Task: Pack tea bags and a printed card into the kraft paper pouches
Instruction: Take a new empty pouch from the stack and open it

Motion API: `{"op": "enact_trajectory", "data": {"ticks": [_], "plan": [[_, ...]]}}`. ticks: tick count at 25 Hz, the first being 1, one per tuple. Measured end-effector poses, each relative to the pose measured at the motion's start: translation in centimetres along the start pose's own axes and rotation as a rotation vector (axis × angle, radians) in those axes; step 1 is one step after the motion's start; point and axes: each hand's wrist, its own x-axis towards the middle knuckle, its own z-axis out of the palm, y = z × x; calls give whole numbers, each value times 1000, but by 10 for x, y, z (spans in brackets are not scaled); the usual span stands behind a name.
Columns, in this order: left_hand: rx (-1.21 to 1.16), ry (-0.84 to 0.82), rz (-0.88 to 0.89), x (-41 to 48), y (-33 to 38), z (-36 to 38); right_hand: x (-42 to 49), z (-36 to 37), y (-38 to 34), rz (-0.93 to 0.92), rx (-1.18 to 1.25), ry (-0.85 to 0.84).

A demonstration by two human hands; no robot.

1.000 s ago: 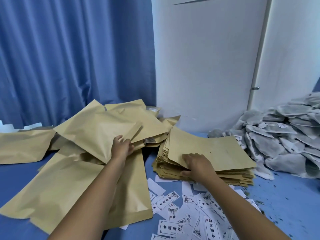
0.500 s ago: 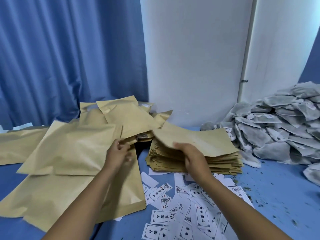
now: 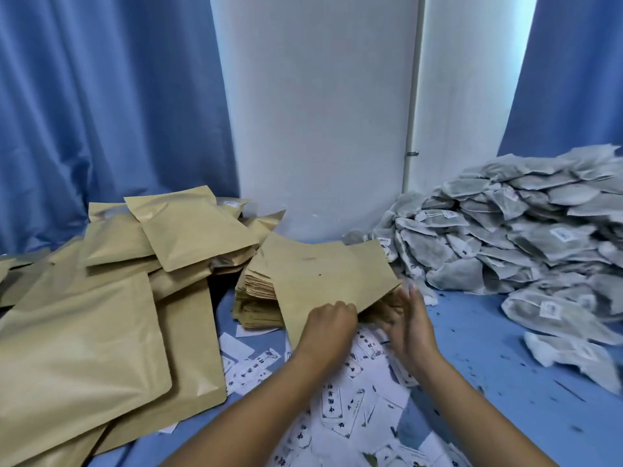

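One flat kraft pouch [image 3: 332, 274] is lifted at a tilt over the stack of empty pouches [image 3: 257, 299]. My left hand [image 3: 328, 326] grips its near edge with curled fingers. My right hand [image 3: 409, 320], slightly blurred, has straight fingers touching the pouch's lower right corner from below. Printed cards [image 3: 340, 404] lie scattered on the blue surface under both forearms. A big heap of grey tea bags [image 3: 522, 237] sits at the right.
Filled kraft pouches [image 3: 84, 332] are heaped across the left side. Blue curtains [image 3: 101, 112] and a white wall panel [image 3: 320, 112] close off the back. Tea crumbs dot the blue surface [image 3: 488, 365] at the right.
My left hand left the filled pouches and came right to grip the lifted pouch's near edge. My right hand shifted to the pouch's right corner. The pouch rose off the stack.
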Motion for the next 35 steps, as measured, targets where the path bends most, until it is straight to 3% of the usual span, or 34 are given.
{"op": "enact_trajectory", "data": {"ticks": [2,5,8,11,16,20,26,35], "plan": [[-150,-25,-28,11,42,-1,-12,-19,-2,74,-49,-104],[-474,-79,-94,25,88,-2,-19,-52,-9,145,-145,-50],[-814,-253,-192,32,105,8,-25,-83,-27,290,-100,-93],[-837,-349,-212,33,106,29,-30,-102,-30,420,-156,-190],[-895,-273,-312,30,105,52,-27,-109,-22,544,-12,-312],[-1137,-282,-410,37,102,58,-30,-105,-22,582,56,-470],[-1374,-358,-403,36,92,65,-32,-103,-25,553,58,-449],[-1340,-344,-421,33,94,65,-30,-107,-23,488,-40,-403]]}}
